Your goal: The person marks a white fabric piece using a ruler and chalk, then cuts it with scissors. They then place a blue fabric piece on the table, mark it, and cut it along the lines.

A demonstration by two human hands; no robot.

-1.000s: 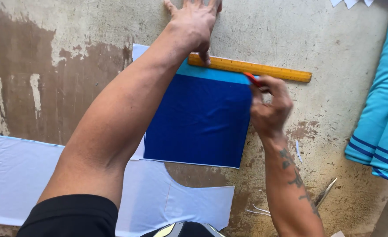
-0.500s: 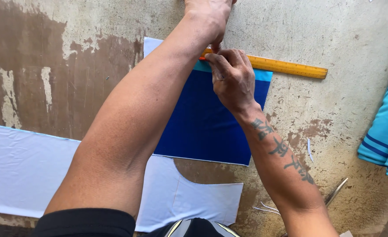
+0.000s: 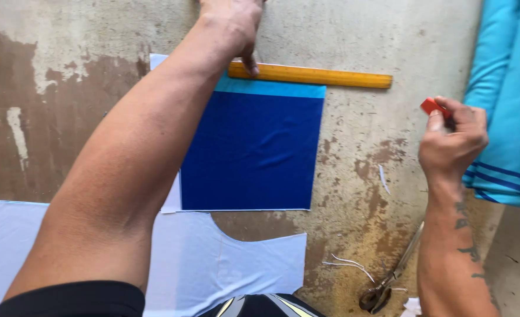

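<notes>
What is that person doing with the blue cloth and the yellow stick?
A person is working with fabric on a worn table. The left hand presses a yellow ruler down along the top edge of a dark blue cloth square. The right hand is lifted off to the side, pinching a small red piece of chalk. Scissors lie nearby, beside a light blue cut cloth piece.

single head-worn view, steeply downward and close over a worn work surface (image 3: pixel 389 176), forearms in frame
</notes>
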